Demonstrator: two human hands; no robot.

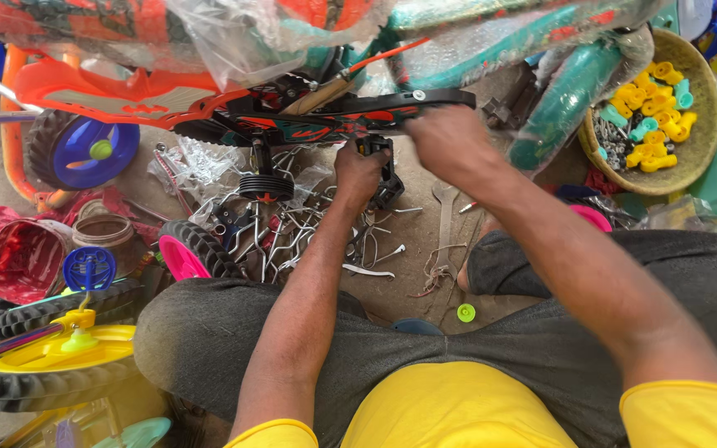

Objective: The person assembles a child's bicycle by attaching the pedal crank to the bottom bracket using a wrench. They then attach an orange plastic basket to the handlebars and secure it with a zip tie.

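A small child's bicycle with an orange and black frame lies across the ground in front of me, partly wrapped in clear plastic. My left hand is closed around the black pedal below the crank. My right hand is blurred and rests on the black crank arm just above, its fingers curled on it. Whether it holds a tool is hidden by the blur.
A heap of bent metal brackets and a spanner lie on the sandy ground. A woven basket of yellow and teal plastic parts stands at right. Small wheels, a yellow-rimmed tyre and a red tub crowd the left.
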